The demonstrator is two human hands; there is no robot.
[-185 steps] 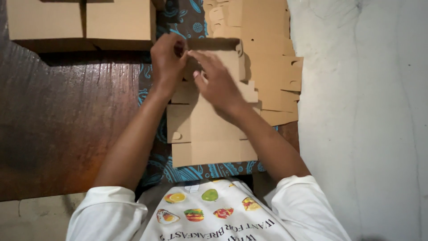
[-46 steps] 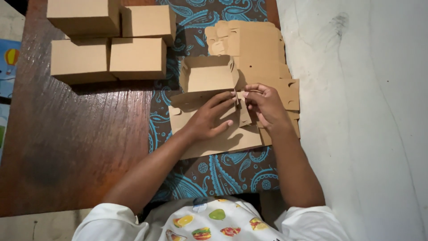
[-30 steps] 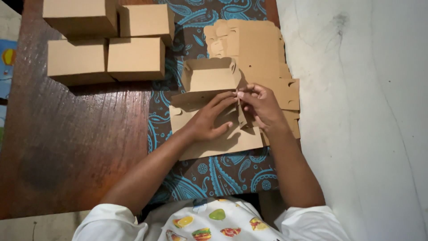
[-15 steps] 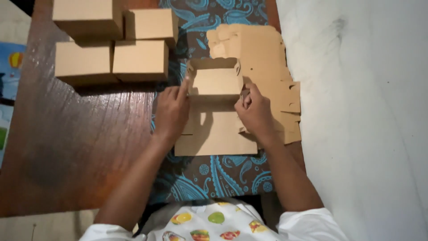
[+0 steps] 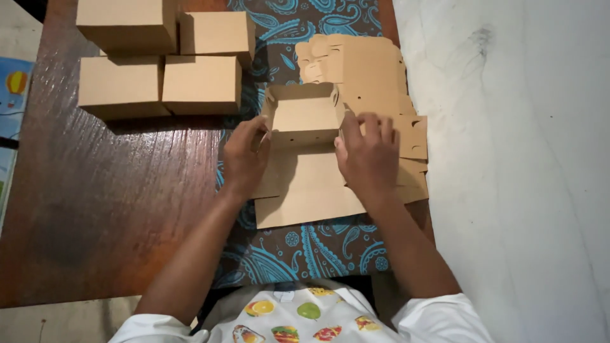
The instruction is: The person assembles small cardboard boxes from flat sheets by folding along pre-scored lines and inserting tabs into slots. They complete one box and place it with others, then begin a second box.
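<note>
A second and a half ago both hands worked a side flap low on the half-folded box [image 5: 304, 114]; now its walls stand up and the hands flank it. Largest first: the wooden table [image 5: 95, 209], then four finished boxes [image 5: 162, 60] left of the half-folded one, then a stack of flat blanks [image 5: 365, 70] behind it. The left hand [image 5: 244, 155] presses its left wall, fingers together — the right hand [image 5: 368, 152], fingers spread, touches its right wall.
</note>
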